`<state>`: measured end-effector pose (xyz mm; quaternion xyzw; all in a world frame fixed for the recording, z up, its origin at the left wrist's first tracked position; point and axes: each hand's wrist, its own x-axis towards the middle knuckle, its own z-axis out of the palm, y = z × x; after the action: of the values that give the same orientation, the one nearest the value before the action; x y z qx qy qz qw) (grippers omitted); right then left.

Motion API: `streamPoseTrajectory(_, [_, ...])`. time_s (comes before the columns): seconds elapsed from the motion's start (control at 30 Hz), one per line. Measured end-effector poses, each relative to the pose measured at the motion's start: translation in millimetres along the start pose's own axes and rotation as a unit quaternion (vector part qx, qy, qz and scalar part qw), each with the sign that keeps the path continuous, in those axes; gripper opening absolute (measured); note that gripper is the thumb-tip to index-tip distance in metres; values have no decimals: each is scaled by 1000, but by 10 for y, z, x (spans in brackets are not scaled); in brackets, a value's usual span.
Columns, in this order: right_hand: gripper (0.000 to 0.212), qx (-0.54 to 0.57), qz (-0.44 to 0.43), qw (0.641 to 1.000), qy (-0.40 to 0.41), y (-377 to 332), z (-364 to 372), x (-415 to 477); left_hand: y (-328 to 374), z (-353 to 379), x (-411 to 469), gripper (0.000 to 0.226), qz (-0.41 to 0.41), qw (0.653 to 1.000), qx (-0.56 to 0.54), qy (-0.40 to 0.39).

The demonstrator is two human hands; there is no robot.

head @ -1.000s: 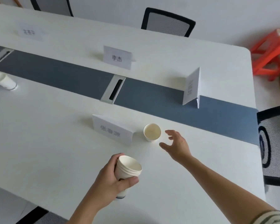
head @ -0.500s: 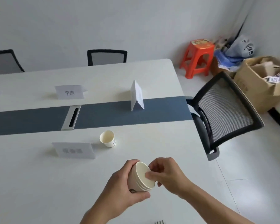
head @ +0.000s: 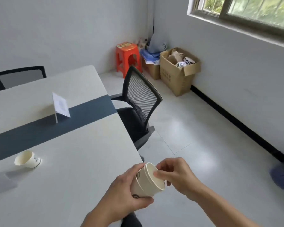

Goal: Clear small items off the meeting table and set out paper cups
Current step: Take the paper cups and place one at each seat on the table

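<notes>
My left hand (head: pixel 123 195) grips a short stack of white paper cups (head: pixel 146 182), tilted with the mouths facing right, just off the table's near right corner. My right hand (head: pixel 175 176) pinches the rim of the innermost cup, thumb inside the mouth. A single paper cup (head: pixel 27 159) stands on the white meeting table (head: pixel 82 161) at the left, near the blue centre strip.
A folded white name card (head: pixel 61 106) stands on the blue strip (head: pixel 39 131). A black mesh chair (head: pixel 138 105) sits at the table's end, another chair (head: pixel 18 77) behind it. An orange stool (head: pixel 127 57) and cardboard boxes (head: pixel 177 71) fill the corner.
My right hand left the cup standing on the table and came to the stack, pinching the top cup's rim. My view has swung right, toward the table's end and the corner.
</notes>
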<state>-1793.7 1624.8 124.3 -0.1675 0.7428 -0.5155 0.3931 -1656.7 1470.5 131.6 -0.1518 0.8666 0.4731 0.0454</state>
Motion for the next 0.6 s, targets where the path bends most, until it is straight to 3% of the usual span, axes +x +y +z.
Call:
streamPoseTrajectory(0.27, [4,91,3,990,109,224,-1020,47,427,412,947,70,18,997,10,-80])
streamPoseTrajectory(0.3, [8,120,3,988,99,234,-1144,100,471,459,1113,69,18,996,8,-89])
streamPoseTrajectory(0.4, [56,171,-10,984,47,228,-1549,258,630,581,1666,64,23,995,-7,-100])
streamPoseTrajectory(0.47, [77,154,-20,986,66,189,-1800,378,781,627,2028,63,30,994,-7,-107])
streamPoseTrajectory(0.6, [78,160,-35,971,176,-5,-2363,645,1163,636,2735,63,57,988,-4,-146])
